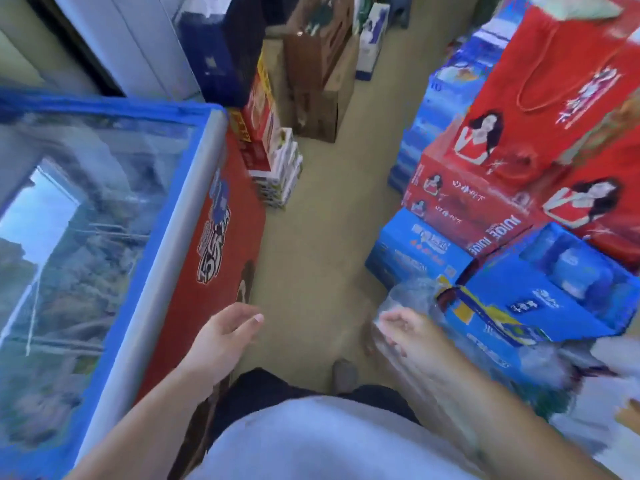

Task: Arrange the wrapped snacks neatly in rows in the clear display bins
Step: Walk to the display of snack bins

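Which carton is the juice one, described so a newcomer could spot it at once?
Look at the stack of cartons right of the aisle. Partway up, a red carton rests on a blue carton, beneath a red gift bag with cord handles. Only it has JUICE printed in white on its near end.

Tan floor [322,209] under a chest freezer [104,209], stacked blue cartons [408,251] and brown cardboard boxes [320,112]
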`<state>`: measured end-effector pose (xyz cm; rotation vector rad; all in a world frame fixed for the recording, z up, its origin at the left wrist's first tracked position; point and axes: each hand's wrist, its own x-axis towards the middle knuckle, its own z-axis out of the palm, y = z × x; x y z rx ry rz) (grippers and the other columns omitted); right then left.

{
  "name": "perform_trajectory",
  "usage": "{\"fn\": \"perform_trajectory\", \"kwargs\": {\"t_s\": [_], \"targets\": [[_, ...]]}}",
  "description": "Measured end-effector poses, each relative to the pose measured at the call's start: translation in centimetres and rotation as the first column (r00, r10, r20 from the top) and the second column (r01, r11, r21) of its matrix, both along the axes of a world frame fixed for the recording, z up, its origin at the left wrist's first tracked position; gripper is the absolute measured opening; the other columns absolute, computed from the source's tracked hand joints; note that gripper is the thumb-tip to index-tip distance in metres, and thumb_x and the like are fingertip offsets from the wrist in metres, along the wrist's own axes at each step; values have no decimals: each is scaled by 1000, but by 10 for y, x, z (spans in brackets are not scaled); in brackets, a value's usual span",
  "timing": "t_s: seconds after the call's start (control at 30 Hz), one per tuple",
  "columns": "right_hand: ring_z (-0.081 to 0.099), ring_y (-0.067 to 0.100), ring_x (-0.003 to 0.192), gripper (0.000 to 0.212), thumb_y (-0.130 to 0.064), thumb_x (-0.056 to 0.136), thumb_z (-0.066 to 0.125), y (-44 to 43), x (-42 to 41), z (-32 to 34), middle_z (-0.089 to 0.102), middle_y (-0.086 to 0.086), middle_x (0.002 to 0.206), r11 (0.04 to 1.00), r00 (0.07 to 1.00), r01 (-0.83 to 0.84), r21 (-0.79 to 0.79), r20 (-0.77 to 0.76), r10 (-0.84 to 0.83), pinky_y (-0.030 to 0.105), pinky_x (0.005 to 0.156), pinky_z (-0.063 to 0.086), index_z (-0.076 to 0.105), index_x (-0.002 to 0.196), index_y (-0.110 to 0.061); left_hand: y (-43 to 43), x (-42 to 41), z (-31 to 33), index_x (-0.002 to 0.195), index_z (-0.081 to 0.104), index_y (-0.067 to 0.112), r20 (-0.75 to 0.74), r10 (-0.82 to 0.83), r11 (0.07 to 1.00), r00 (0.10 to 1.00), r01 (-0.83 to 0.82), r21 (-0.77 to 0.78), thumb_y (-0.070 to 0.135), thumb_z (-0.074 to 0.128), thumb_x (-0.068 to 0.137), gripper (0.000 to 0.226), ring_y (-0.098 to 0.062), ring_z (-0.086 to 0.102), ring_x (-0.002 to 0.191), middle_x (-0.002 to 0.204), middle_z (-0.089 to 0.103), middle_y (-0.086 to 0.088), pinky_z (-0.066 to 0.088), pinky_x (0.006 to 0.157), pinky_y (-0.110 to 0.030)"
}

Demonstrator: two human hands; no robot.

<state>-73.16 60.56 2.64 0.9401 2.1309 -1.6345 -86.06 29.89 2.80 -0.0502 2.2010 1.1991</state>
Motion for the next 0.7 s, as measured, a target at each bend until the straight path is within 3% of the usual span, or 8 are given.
{"fn": "perform_trajectory", "kwargs": {"t_s": [0.27,0.4,0.5,0.57,0.7], "targets": [[68,2,87,10,-32,95,65,106,-237,1,71,-10,100,1000,1000,-23,20,-4,23,21,79,48,70,103,-31,104,-236,-16,101,65,51,-28,-74,997,997,74,7,42,62,98,10,-7,69,88,97,74,15,52,78,-33],[69,15,90,8,-31,95,65,152,-340,-18,72,-4,99,997,995,71,43,72,-74,34,83,51,69,101,-28,155,-367,-44,99,70,38,44,-85,996,995,83,31,37,64,97,5,-15,69,89,92,74,8,50,78,-35],[70,20,94,9,-33,96,64,185,-408,-16,72,-3,100,989,980,139,58,138,-146,30,78,49,68,100,-27,203,-470,-43,103,69,25,74,-172,985,982,169,41,36,66,96,13,-8,67,80,89,71,6,48,71,-28],[70,20,92,9,-34,95,65,207,-449,-9,74,0,100,981,968,187,55,159,-193,27,74,49,70,99,-27,239,-533,-29,105,68,28,81,-241,970,967,237,49,43,64,96,18,-4,65,77,89,69,9,46,67,-24],[65,18,78,8,-29,94,67,264,-538,-5,72,11,96,959,949,283,13,137,-282,28,64,46,72,99,-24,321,-644,-7,113,67,36,111,-298,954,948,293,56,47,62,97,21,-4,68,87,104,71,11,49,73,-27]]}}
